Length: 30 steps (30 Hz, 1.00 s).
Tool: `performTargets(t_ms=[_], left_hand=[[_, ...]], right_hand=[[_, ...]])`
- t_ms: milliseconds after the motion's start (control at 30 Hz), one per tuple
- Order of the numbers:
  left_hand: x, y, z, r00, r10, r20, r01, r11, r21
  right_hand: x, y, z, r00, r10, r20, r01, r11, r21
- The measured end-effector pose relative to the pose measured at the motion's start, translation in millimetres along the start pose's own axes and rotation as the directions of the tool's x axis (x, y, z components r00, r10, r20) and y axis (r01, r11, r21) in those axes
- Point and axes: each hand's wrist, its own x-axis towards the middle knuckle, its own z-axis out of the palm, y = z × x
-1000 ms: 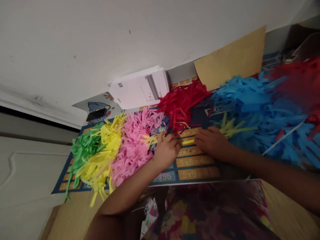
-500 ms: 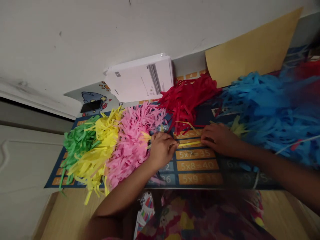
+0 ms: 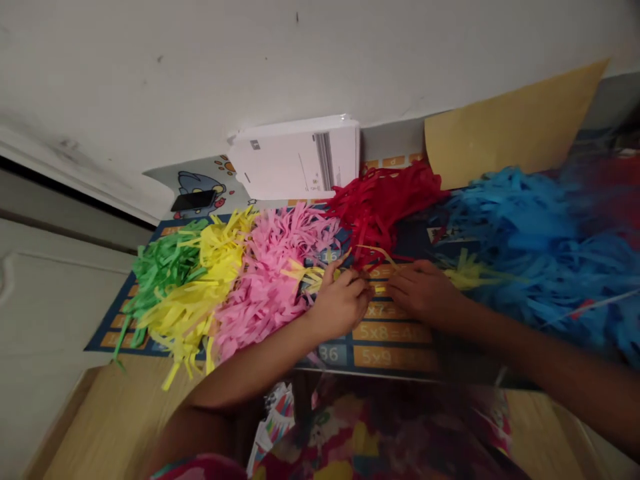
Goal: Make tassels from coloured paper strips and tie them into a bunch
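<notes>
Seen from the head camera, a person's left hand (image 3: 341, 303) is closing its fingers on a yellow paper strip (image 3: 380, 289) lying across a multiplication-table mat (image 3: 393, 337), while the right hand (image 3: 425, 291) is curving over the strip's other end, its grip impossible to tell. Pink paper fringe (image 3: 270, 287) and red paper fringe (image 3: 385, 207) are heaped beside the hands, with blue paper fringe (image 3: 530, 227), yellow paper fringe (image 3: 195, 287) and green paper fringe (image 3: 160, 273) farther out. A white paper stack (image 3: 295, 159), a phone (image 3: 194, 200) and a kraft paper sheet (image 3: 510, 130) are sitting beyond them.
</notes>
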Motion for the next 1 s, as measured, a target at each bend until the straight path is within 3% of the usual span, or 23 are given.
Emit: performTargets(t_ms=[133, 233, 300, 367, 467, 567, 667, 733, 833, 1000], left_hand=[[5.7, 1.1, -1.9, 0.997, 0.017, -0.077, -0.011, 0.997, 0.079], [5.9, 8.3, -33.9, 0.982, 0.064, -0.176, -0.043, 0.992, 0.122], [2.8, 18.5, -65.6, 0.961, 0.113, -0.252, -0.086, 0.990, 0.116], [-1.0, 30.7, -94.7, 0.931, 0.162, -0.326, -0.129, 0.984, 0.119], [-4.4, 47.5, -118.0, 0.905, 0.178, -0.387, -0.156, 0.984, 0.090], [-6.7, 61.2, -114.6, 0.904, 0.077, -0.421, -0.107, 0.993, -0.048], [-9.0, 72.8, -97.2, 0.881, -0.128, -0.456, 0.001, 0.963, -0.269], [-9.6, 79.1, -85.3, 0.854, -0.250, -0.456, 0.061, 0.919, -0.389], [-8.6, 85.8, -73.8, 0.838, -0.329, -0.435, 0.094, 0.873, -0.479], [-5.6, 90.2, -67.2, 0.836, -0.415, -0.359, 0.130, 0.786, -0.605]], right_hand=[[7.6, -8.7, -5.3, 0.997, 0.028, -0.070, -0.032, 0.998, -0.048], [6.7, -27.7, -34.5, 0.977, 0.164, -0.139, -0.155, 0.985, 0.068], [4.3, -41.7, -60.6, 0.940, 0.324, -0.107, -0.280, 0.912, 0.301], [2.4, -51.3, -82.1, 0.920, 0.387, 0.055, -0.335, 0.709, 0.621], [-0.3, -58.6, -93.5, 0.895, 0.334, 0.296, -0.370, 0.184, 0.910], [-5.4, -71.1, -83.1, 0.837, 0.383, 0.391, -0.331, -0.216, 0.919], [-12.3, -91.4, -67.1, 0.756, 0.475, 0.451, -0.215, -0.471, 0.856], [-16.5, -102.9, -59.8, 0.706, 0.472, 0.528, -0.174, -0.607, 0.775], [-20.0, -110.6, -56.5, 0.668, 0.467, 0.580, -0.128, -0.696, 0.707], [-17.6, -110.0, -57.9, 0.579, 0.596, 0.557, -0.034, -0.664, 0.747]])
